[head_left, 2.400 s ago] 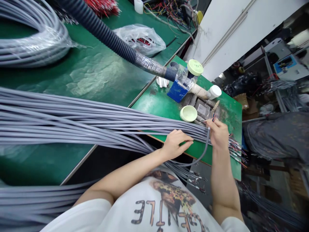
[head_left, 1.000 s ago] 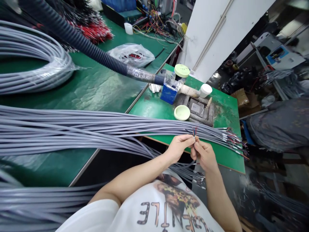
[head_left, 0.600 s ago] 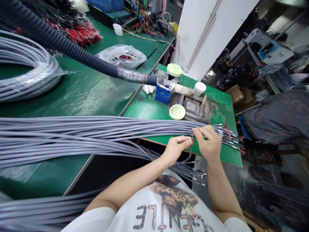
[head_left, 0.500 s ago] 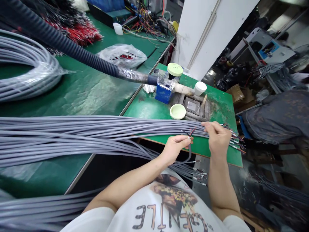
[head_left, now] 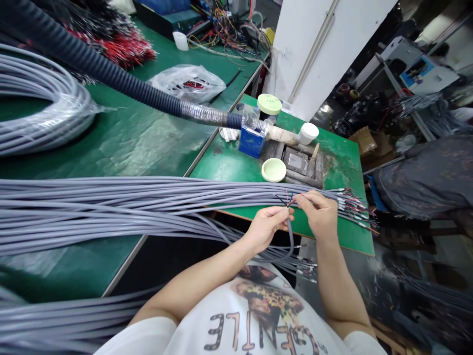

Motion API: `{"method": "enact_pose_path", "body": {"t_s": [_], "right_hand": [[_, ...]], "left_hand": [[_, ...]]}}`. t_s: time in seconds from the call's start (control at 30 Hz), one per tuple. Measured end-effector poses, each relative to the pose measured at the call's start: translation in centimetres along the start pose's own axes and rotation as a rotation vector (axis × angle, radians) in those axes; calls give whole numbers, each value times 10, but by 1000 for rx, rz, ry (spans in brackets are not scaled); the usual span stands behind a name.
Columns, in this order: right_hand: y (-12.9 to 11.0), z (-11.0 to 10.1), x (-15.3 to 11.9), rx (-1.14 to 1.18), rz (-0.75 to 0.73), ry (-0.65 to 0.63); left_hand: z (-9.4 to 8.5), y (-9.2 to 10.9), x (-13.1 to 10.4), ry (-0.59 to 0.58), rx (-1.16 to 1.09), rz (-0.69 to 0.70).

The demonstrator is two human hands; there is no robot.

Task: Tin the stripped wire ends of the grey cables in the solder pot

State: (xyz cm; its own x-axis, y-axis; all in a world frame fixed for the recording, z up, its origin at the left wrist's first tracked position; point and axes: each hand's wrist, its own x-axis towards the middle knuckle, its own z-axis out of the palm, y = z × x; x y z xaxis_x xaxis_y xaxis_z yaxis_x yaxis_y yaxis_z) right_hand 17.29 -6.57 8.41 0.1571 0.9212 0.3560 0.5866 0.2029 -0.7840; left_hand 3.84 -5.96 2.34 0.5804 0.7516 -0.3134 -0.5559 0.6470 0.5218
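Cable [head_left: 290, 232], one grey piece, is in front of the person's chest, close to the near edge of the small green table [head_left: 343, 170]. From where I stand, its end points up and away from the body; below the fingers it goes down, bends, and turns toward the left side. Left hand [head_left: 266, 228] is the nearer one to the grey part: thumb and finger are pressed together on the cable just at its end, where a small white piece shows. From this grip the thin wires [head_left: 287, 199] open like a fan, dark ones leaning to the left, a reddish one leaning to the right.

On that right side is the right hand [head_left: 320, 213], coming to the wires from the side and not from below. Its thumb and finger are together, clamped on the wires at the reddish one; they are so thin that I cannot tell how many are between the fingertips. The two hands are near each other, but a little apart.

Just behind, the big bundle of grey cables [head_left: 177, 195] lies from left to right, so the held end stands across it. Beyond the bundle is a pale round dish [head_left: 274, 170].
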Motion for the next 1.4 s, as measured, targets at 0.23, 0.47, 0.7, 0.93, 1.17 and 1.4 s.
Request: {"method": "enact_pose_path", "body": {"t_s": [0.23,0.47,0.7,0.93,1.17,1.4], "right_hand": [[22,-18,-20,-232,-416,-66],[27,-17,-24,-403,-752,-240],[14,-23,28,-275,-540,83],[16,-9,67,-233,-391,-59],[26,6,86,-330,-307,-54],[26,22,110,-455,-272,-68]], "left_hand": [[-7,12,3,-25,-173,-28],[-1,20,4,-114,-237,-2],[8,43,-32,-239,379,249],[-9,51,-26,-243,1162,687],[-28,46,-6,-205,1370,666],[-7,81,-33,-372,1023,1023]]}}
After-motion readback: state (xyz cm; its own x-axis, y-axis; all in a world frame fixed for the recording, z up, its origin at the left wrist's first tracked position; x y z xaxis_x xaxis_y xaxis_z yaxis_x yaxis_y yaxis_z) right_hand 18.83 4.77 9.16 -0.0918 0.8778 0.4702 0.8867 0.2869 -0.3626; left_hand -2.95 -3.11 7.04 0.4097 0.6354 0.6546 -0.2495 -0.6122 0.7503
